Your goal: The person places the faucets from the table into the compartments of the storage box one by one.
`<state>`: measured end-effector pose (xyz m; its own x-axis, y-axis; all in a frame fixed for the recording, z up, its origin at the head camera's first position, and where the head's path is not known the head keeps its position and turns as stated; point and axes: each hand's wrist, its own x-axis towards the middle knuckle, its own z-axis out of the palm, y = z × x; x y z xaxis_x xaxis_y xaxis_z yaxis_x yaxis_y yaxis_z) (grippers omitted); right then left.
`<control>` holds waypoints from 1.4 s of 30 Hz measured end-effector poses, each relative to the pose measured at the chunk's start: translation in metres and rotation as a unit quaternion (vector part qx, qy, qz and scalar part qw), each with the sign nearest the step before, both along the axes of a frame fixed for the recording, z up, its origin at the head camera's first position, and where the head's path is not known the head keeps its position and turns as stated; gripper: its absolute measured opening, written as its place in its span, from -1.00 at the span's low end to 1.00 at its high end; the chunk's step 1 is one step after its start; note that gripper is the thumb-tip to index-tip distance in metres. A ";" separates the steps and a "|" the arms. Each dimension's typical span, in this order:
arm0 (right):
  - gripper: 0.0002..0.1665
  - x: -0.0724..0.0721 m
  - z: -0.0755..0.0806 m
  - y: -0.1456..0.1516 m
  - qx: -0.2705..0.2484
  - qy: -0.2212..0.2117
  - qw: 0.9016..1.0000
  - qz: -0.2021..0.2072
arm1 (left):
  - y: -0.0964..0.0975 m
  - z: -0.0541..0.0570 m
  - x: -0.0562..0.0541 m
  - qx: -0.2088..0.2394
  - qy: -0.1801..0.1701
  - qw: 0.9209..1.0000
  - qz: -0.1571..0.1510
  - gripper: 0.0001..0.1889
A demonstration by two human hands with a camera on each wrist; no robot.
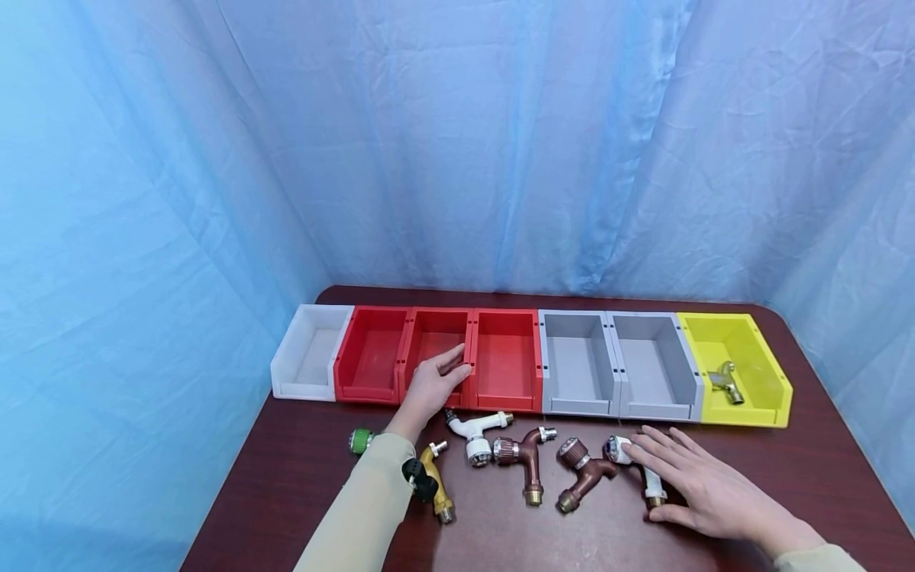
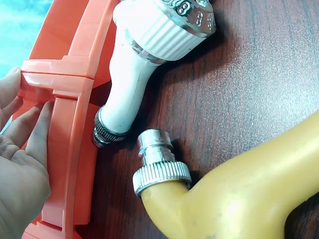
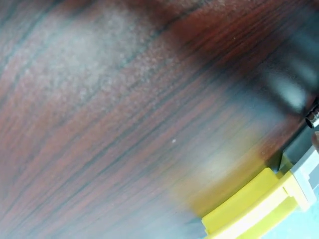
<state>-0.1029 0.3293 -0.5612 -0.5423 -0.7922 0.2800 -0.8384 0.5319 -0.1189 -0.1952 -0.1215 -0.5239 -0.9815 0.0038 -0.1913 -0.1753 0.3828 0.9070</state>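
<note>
My left hand (image 1: pixel 432 388) reaches over a red bin (image 1: pixel 438 327), the thumb tip at its right divider. In the left wrist view, fingers (image 2: pixel 37 134) lie straight inside the bin's front, holding no tap. Under that wrist lie a yellow tap (image 1: pixel 436 481), a white tap (image 1: pixel 475 433) and a green tap handle (image 1: pixel 360 441), partly hidden by the sleeve. My right hand (image 1: pixel 704 485) spreads its fingers over another white tap (image 1: pixel 652 481), partly covering it; the thumb is beside its brass end. Two brown taps (image 1: pixel 530 461) (image 1: pixel 586 473) lie between the hands.
A row of bins spans the table's back: a white bin (image 1: pixel 309 389), red ones, two grey bins (image 1: pixel 581 405) (image 1: pixel 659 411) and a yellow bin (image 1: pixel 768 381) holding a small brass-coloured tap (image 1: pixel 727 383). Blue curtains (image 1: pixel 465 159) hang behind the dark wooden table (image 1: pixel 808 469).
</note>
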 end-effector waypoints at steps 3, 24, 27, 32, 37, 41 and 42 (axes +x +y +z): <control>0.10 -0.001 0.001 -0.001 0.001 -0.001 1.000 0.002 | 0.000 0.000 0.000 -0.001 0.000 1.000 0.000 -0.43; 0.10 -0.005 0.000 -0.007 -0.008 0.008 1.000 0.008 | 0.000 -0.001 0.000 0.006 0.001 1.000 0.000 -0.42; 0.14 -0.004 0.002 -0.007 0.002 0.000 1.000 -0.003 | -0.001 -0.001 0.001 0.009 0.000 1.000 -0.001 -0.42; 0.16 -0.001 0.004 -0.009 0.024 -0.015 0.999 -0.032 | -0.001 -0.003 0.000 0.013 0.001 1.000 -0.002 -0.41; 0.17 -0.001 0.004 -0.010 0.022 -0.018 0.999 -0.038 | -0.001 -0.004 -0.001 0.013 0.003 1.000 -0.001 -0.42; 0.17 -0.002 0.003 -0.010 0.011 -0.015 0.999 -0.028 | -0.001 -0.004 -0.001 0.009 0.005 1.000 0.000 -0.43; 0.17 -0.002 0.003 -0.010 0.009 -0.012 1.000 -0.025 | -0.001 -0.003 -0.001 0.009 0.004 1.000 0.000 -0.43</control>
<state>-0.1047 0.3191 -0.5583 -0.5873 -0.7694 0.2512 -0.8081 0.5748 -0.1289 -0.1961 -0.1223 -0.5274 -0.9831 0.0063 -0.1831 -0.1681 0.3668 0.9150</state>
